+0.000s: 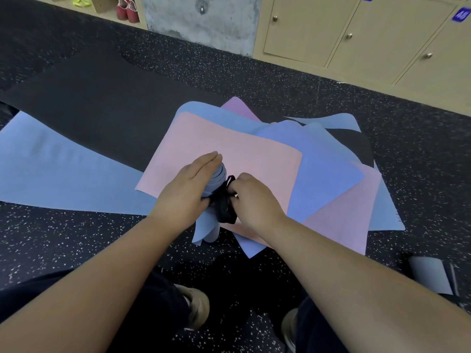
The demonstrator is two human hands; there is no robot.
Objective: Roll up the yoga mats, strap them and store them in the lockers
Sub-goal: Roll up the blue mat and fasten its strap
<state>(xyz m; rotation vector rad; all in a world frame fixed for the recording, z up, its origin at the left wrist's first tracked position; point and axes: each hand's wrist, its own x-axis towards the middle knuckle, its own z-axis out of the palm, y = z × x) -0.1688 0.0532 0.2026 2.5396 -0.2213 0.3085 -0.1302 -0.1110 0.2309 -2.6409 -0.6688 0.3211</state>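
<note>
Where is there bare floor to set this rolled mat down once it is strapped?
Bare speckled black rubber floor lies between the fanned pile's far edge and the beige wooden lockers, and near left, in front of the flat blue mat. The middle is crowded: pink mat and overlapping sheets under the rolled blue mat.
</note>
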